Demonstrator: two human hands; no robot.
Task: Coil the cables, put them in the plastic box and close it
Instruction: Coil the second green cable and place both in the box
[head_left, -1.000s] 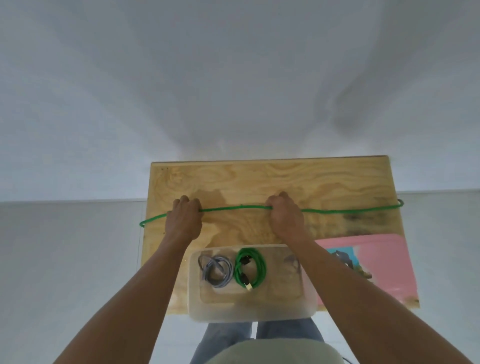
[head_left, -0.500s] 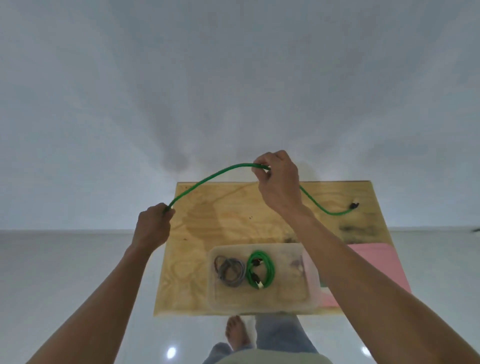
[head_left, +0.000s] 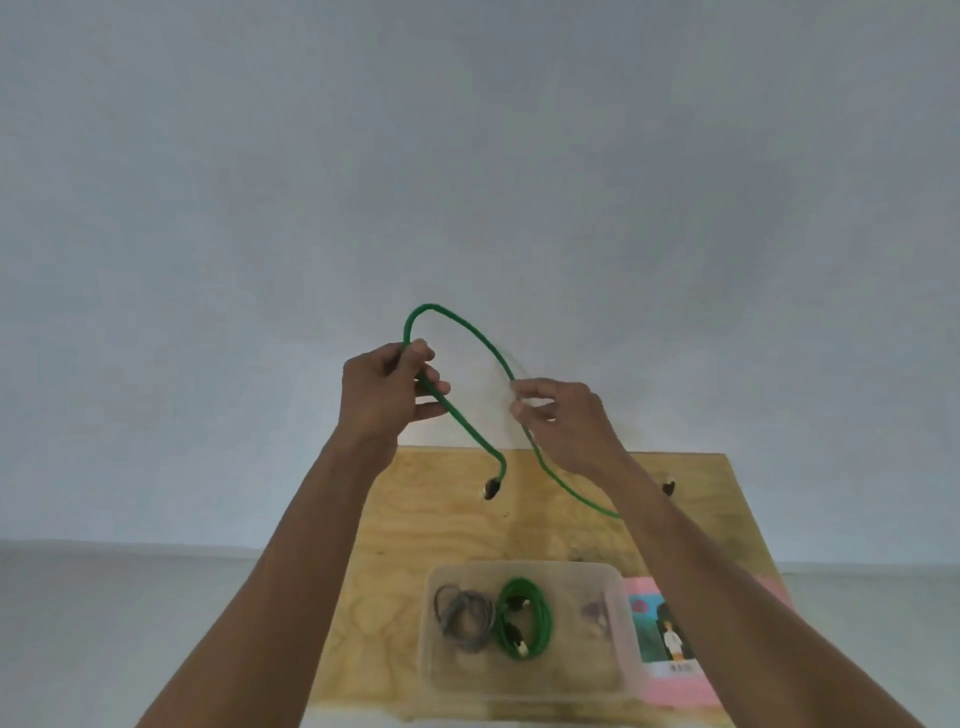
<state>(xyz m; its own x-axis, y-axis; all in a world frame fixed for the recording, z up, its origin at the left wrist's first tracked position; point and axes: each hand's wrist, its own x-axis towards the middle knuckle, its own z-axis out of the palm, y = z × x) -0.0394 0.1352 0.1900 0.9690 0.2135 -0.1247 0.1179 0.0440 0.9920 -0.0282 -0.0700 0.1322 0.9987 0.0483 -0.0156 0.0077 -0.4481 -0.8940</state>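
Observation:
A long green cable (head_left: 470, 332) arches in the air above the wooden table (head_left: 441, 525). My left hand (head_left: 387, 389) grips it near one end, whose black plug (head_left: 491, 488) dangles below. My right hand (head_left: 563, 423) pinches the other side of the arch, and the cable runs down behind that wrist to a second black plug (head_left: 668, 487). The clear plastic box (head_left: 527, 691) stands open at the table's near edge. Inside it lie a coiled grey cable (head_left: 464, 618) and a coiled green cable (head_left: 524, 618).
A pink lid or sheet with a picture (head_left: 675, 670) lies beside the box on the right. A pale wall rises behind the table and grey floor shows on both sides.
Both hands have come together and risen, bending the once stretched green cable into a tall loop. The left end now hangs free below my left hand.

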